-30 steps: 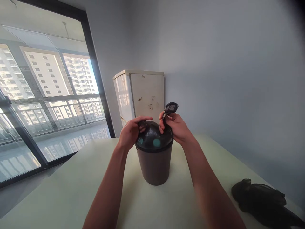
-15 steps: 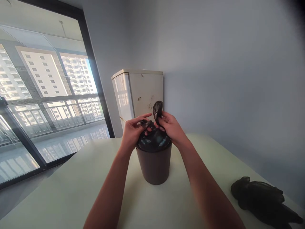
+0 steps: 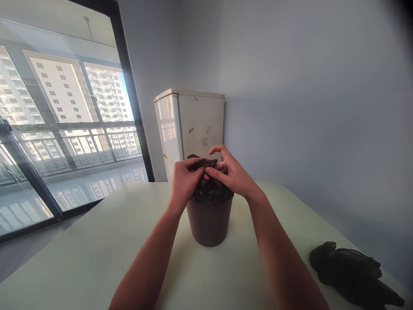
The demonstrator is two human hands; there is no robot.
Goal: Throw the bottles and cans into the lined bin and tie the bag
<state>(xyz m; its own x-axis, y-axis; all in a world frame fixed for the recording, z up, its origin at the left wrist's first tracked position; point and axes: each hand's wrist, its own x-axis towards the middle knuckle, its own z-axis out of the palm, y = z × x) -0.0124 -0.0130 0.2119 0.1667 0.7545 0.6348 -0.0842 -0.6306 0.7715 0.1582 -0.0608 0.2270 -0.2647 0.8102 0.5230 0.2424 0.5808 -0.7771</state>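
A dark brown trash bin (image 3: pixel 209 224) stands upright on the table, with a black plastic garbage bag (image 3: pixel 211 193) gathered over its top. My left hand (image 3: pixel 187 178) pinches a twisted end of the bag between thumb and fingers above the bin. Close against it, my right hand (image 3: pixel 234 174) has its thumb and lower fingers at the gathered plastic, while its index finger is raised and bent away. The two thumbs nearly meet over the bag. Part of the plastic between the hands is hidden by the fingers.
A bundle of black plastic bags (image 3: pixel 351 271) lies on the right of the pale table (image 3: pixel 122 249). Behind the table stands a worn white refrigerator (image 3: pixel 200 125), beside a grey wall. A glass sliding door (image 3: pixel 74 129) is on the left.
The upright loop of bag plastic that my right hand held is folded down between the hands. My right index finger has lifted, and the hands have come closer together.
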